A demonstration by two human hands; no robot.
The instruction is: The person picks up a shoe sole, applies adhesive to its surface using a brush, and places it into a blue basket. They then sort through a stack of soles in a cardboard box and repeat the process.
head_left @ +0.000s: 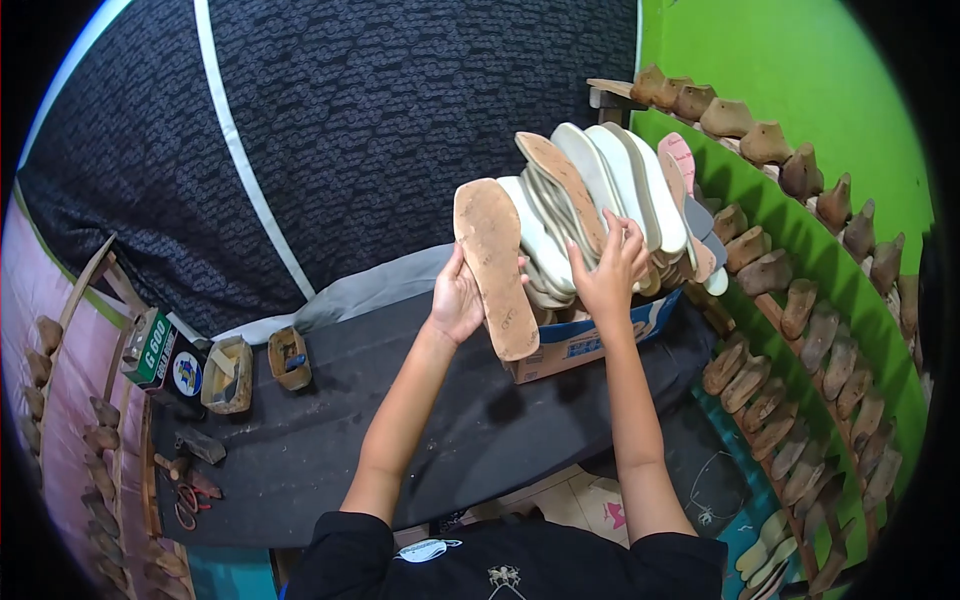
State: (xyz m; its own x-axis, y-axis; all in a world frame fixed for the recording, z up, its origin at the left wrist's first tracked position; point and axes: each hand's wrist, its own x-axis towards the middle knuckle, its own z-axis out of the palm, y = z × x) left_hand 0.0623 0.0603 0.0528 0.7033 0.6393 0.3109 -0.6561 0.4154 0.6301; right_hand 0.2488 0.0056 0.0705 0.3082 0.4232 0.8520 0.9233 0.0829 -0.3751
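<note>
My left hand (460, 300) holds a tan, sole-shaped insole (494, 265) upright, with its fingers behind the piece and its thumb at the left edge. My right hand (610, 270) is at the front of a packed row of insoles, its fingers spread against them. White insoles (610, 165), a brown one (562, 180) and several grey and pink ones stand on edge in a blue and brown cardboard box (590, 345). Whether the right fingers grip an insole cannot be made out.
A dark cloth covers the table (330, 430). On its left are a green can (160, 360), two small containers (228, 375) and red-handled scissors (187, 505). Shoe lasts (765, 140) line racks on the right and left. A dark patterned curtain hangs behind.
</note>
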